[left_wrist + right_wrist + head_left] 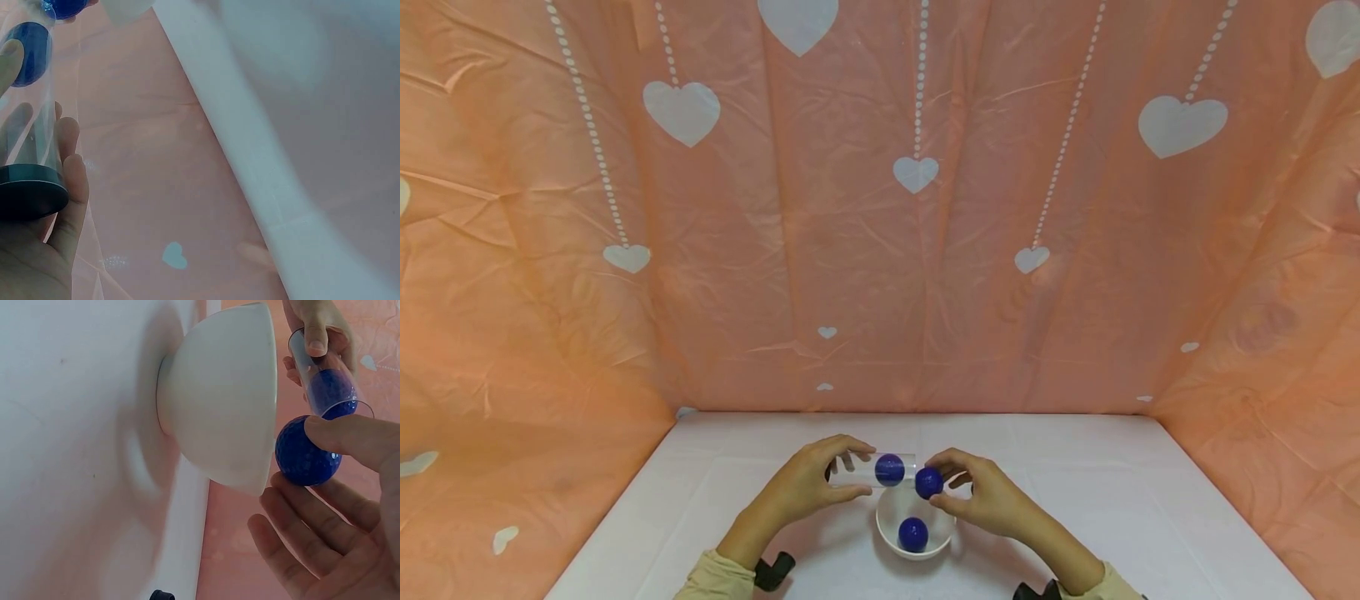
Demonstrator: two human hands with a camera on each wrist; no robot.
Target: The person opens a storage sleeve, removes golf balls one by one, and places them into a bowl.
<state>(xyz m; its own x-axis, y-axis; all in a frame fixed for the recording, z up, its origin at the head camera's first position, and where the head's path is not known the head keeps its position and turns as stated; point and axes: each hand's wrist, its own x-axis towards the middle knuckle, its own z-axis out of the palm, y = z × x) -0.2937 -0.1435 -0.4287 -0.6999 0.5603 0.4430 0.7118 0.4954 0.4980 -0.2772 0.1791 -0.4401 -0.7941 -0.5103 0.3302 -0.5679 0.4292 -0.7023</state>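
My left hand (808, 479) grips a clear tube (859, 473) that lies nearly level above the table. A black cap (31, 195) closes the tube's end by the palm, as the left wrist view shows. Inside, toward the open end, sits a dimpled blue ball (890, 470). Between thumb and fingers, my right hand (992, 500) pinches another blue ball (307, 452) right at the tube's mouth. Below both hands stands a white bowl (222, 397) with a third blue ball (913, 534) in it.
The bowl rests on a white-covered table (737, 450). An orange sheet (850, 250) with pale hearts hangs behind and at both sides. Dark wrist-worn devices, one of them a black mount (774, 572), show near the sleeves at the front.
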